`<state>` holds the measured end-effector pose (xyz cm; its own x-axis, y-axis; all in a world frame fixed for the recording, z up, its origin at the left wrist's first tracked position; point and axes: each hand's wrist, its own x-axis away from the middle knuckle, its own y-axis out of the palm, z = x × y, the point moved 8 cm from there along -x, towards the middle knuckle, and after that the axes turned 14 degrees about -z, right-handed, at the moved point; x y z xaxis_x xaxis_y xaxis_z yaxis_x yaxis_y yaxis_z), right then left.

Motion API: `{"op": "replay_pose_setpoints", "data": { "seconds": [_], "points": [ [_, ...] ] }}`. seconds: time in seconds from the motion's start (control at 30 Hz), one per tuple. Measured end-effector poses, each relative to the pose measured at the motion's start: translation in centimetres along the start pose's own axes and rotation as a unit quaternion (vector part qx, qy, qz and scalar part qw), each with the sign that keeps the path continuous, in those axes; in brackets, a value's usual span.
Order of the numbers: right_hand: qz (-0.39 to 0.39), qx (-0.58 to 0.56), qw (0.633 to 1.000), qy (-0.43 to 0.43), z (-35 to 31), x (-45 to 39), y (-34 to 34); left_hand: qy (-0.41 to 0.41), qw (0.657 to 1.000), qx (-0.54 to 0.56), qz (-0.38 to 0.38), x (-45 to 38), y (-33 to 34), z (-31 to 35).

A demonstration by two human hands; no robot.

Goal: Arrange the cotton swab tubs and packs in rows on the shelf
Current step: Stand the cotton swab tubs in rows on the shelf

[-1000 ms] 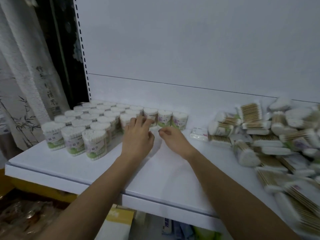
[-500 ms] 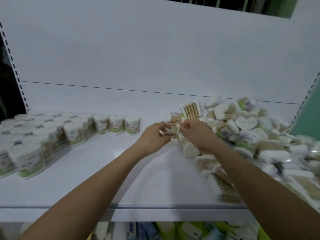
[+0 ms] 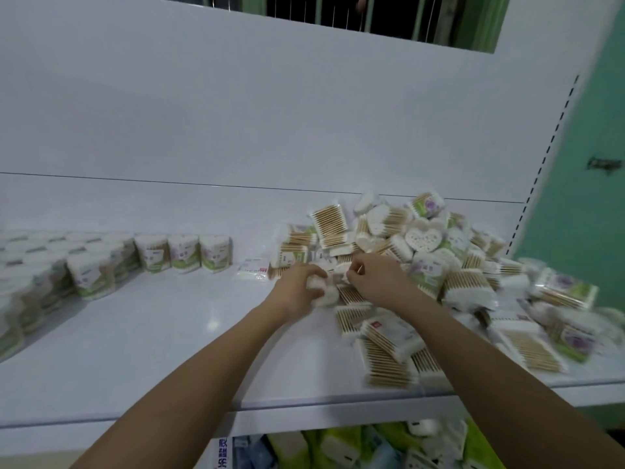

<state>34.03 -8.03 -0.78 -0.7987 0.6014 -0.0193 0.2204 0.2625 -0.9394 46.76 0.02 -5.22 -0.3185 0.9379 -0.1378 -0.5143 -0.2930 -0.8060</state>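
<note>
The left hand (image 3: pixel 297 288) curls its fingers round a white tub of cotton swabs lying on its side (image 3: pixel 323 292), at the near left edge of the loose pile. Just to its right, the right hand (image 3: pixel 378 278) pinches thumb and fingertips together on something small and white; the blur hides what it is.

Behind and to the right of both hands spreads the loose heap of clear plastic packs and tubs (image 3: pixel 439 265), each filled with wooden-stemmed, white-tipped swabs. Among them a heart-shaped white tub lid with small holes (image 3: pixel 423 237) faces up, and a square clear pack of tan swab stems (image 3: pixel 329 225) leans upright at the back. Flat rectangular packs (image 3: pixel 389 346) lie in front of the right wrist, reaching the front lip of the white metal shelf (image 3: pixel 135 350).

Well to the left of the held tub stand neat rows of upright clear tubs with green and purple labels (image 3: pixel 101 262), their white swab tips showing at the top. Between these rows and the left hand lies a small flat white packet with red print (image 3: pixel 253 269).
</note>
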Motion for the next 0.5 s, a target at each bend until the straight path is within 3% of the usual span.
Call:
{"op": "replay_pose_setpoints", "data": {
  "seconds": [0.1, 0.27, 0.5],
  "points": [
    [0.004, -0.016, 1.000, -0.021, -0.3, 0.2, 0.0, -0.018, 0.992, 0.114, 0.041, 0.7, -1.1, -1.3],
    [-0.022, -0.108, 0.988, -0.104, -2.2, 0.0, 0.5, -0.005, 0.931, 0.363, 0.050, 2.9, -3.7, -1.9],
    [-0.074, -0.259, 0.944, -0.192, -6.5, -1.6, 3.4, 0.004, 0.910, 0.413, 0.040, 6.5, -7.4, -2.0]
  ]
}}
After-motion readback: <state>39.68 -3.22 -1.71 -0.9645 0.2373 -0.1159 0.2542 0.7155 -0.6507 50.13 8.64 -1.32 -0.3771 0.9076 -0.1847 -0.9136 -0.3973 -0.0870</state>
